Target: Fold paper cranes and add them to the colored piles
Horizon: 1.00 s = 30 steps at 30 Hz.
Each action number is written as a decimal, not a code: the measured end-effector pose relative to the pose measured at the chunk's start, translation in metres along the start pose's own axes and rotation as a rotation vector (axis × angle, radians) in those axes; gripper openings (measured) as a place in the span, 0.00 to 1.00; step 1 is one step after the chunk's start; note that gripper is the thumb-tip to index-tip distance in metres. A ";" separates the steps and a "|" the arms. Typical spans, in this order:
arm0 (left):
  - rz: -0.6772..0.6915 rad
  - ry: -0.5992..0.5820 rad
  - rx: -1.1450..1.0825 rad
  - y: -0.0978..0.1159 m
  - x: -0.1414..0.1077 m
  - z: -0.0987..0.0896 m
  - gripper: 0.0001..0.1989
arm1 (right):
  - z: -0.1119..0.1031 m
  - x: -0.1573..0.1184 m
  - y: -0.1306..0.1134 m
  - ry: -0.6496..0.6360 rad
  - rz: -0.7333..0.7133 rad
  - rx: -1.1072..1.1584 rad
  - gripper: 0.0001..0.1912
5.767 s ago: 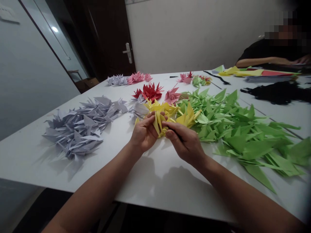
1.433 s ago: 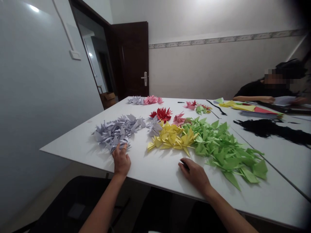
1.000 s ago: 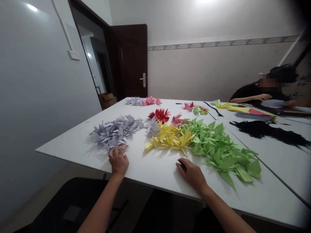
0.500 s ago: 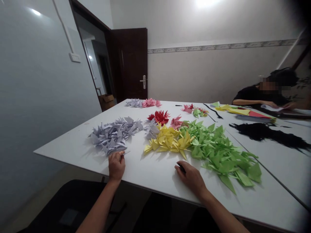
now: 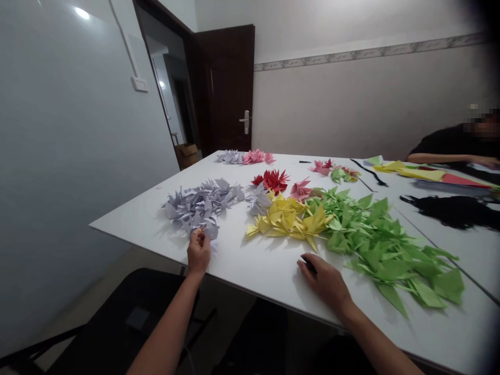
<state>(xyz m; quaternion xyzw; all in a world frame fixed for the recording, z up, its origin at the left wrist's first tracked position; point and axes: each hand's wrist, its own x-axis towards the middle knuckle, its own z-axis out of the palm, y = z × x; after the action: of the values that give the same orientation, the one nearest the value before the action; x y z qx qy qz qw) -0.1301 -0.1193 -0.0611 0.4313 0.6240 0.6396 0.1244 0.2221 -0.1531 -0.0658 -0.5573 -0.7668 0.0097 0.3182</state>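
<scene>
Pale lavender folded-paper piece (image 5: 211,229), pointed, is pinched in left hand (image 5: 199,252), jutting right of the grip, while slim dark tool (image 5: 310,265), mostly hidden, sits inside right hand's (image 5: 326,280) curled grip.

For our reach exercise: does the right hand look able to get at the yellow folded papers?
Probably yes: nothing shows between the right hand and the yellow folded papers beyond it, though the dark object it holds may hamper grasping.
</scene>
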 end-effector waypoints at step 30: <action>0.031 -0.096 -0.018 0.002 0.001 -0.003 0.19 | 0.000 0.003 -0.005 -0.017 0.031 0.039 0.14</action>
<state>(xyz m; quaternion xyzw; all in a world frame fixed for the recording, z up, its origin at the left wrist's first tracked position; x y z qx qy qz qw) -0.1325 -0.1210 -0.0587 0.4701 0.6049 0.6254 0.1482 0.2175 -0.1523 -0.0622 -0.5628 -0.7604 0.0343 0.3222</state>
